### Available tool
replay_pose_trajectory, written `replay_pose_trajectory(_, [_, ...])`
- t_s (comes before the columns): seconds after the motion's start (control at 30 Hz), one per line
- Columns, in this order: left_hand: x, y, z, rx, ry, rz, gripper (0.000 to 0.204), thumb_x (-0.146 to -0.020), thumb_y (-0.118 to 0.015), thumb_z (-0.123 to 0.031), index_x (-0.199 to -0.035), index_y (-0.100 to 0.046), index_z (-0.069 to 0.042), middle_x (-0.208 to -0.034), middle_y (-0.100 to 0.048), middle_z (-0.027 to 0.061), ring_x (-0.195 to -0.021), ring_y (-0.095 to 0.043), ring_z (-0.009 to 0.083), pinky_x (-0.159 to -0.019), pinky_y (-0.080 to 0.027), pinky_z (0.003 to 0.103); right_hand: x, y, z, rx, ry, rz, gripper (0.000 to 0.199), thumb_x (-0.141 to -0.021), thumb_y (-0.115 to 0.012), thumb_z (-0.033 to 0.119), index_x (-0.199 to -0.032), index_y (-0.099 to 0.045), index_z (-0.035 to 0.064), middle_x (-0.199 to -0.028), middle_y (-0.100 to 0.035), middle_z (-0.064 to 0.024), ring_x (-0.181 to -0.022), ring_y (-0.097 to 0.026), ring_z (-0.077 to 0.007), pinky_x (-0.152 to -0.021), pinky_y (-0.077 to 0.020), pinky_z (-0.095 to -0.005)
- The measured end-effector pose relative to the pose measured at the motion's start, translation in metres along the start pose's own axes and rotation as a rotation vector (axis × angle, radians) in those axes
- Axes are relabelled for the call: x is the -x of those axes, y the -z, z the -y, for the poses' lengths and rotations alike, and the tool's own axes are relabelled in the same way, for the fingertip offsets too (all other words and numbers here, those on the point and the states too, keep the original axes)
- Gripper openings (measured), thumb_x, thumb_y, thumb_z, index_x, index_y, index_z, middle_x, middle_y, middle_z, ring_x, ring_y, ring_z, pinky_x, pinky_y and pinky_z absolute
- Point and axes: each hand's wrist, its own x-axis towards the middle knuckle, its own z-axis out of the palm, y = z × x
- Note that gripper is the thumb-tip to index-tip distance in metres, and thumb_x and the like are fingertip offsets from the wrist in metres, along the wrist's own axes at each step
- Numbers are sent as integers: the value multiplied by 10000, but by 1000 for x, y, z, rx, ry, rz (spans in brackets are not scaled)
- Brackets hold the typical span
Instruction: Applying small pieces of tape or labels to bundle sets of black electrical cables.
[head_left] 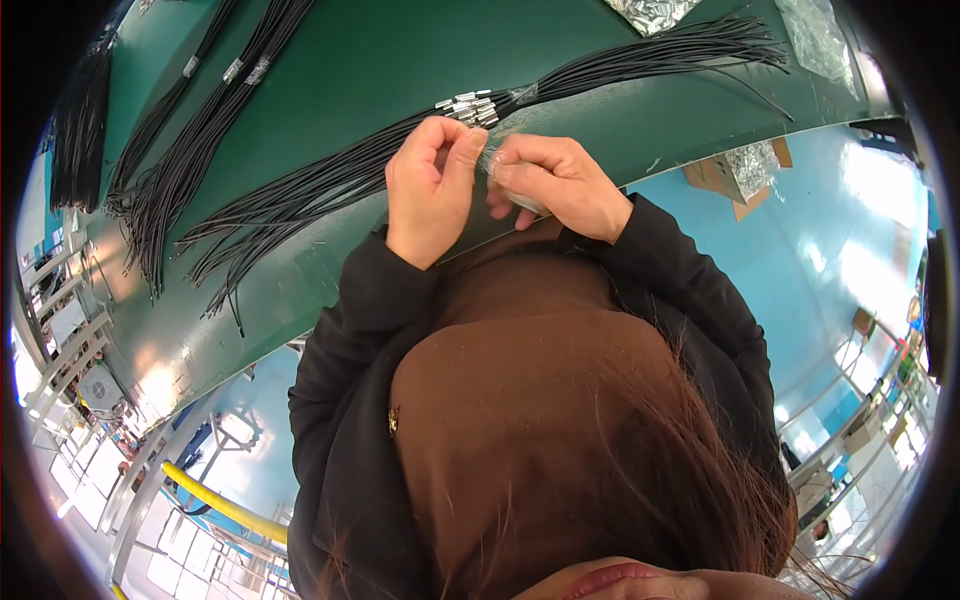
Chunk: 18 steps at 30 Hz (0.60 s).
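Both my hands meet near the table's front edge, just this side of a bundle of black cables. Thumb and forefinger of my left hand pinch a thin strip of clear plastic film. It stretches across to my right hand, whose fingers curl round a small roll of clear film, mostly hidden. Silver metal sleeves sit in a cluster at the bundle's middle, right behind my hands. A clear wrap binds the cables just right of the sleeves.
More wrapped black cable bundles lie at the left of the green table, with another hanging cable bunch at the far left. Clear plastic bags are at the far right. A cardboard box stands beyond the right edge.
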Motion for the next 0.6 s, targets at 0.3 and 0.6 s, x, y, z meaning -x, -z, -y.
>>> replay_pose_trajectory(0.3, [-18, 83, 30, -1197, -728, 77, 527, -742, -722, -406, -1055, -523, -32, -976, -572, 80, -865, -568, 239, -640, -477, 326, -2, 1, -5, -76, -42, -212, 209, -942, -560, 236, -958, -633, 41, -908, -626, -40, -802, -616, -116, -567, -506, -236])
replay_pose_trajectory(0.6, [-30, 91, 25, -1122, -546, 290, 347, -795, -697, -301, -918, -523, -27, -840, -536, 90, -777, -587, 252, -581, -489, 352, -17, -14, -4, -31, -111, -125, 215, -931, -575, 256, -968, -634, 53, -911, -625, -34, -793, -618, -112, -552, -503, -234])
